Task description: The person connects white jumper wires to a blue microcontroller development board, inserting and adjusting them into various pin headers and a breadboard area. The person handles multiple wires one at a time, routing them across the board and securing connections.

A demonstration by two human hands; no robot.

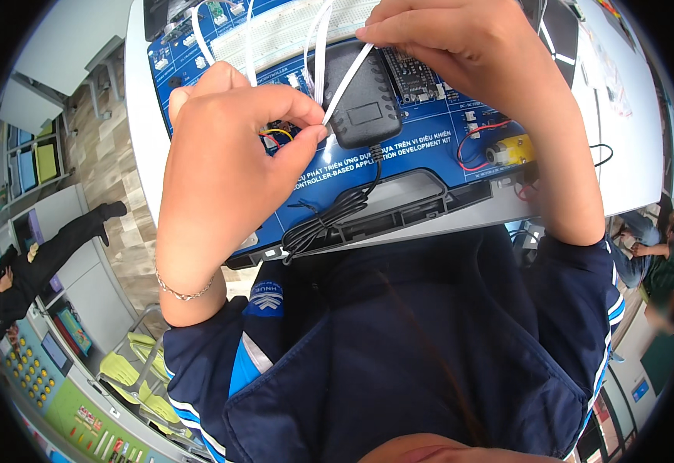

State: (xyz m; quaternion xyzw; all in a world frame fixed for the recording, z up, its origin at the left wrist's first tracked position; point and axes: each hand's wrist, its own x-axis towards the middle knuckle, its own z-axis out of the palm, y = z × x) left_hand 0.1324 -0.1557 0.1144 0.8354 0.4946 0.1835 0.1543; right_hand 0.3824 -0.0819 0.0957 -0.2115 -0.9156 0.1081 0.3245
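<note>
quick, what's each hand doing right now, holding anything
Left hand: closed, pinching a flat white cable.
Right hand: closed, pinching the same cable farther up.

In the upper part of the frame there are two hands, one left hand (225, 143) and one right hand (460, 35); one bracelet (183, 294); one white bench (626, 170); one blue board (433, 166); one black power adapter (358, 83) with one bundled cord (325, 222); one yellow motor (511, 150); one white strip (348, 83), plus at least three other white wires (321, 65), overlapping.
</note>
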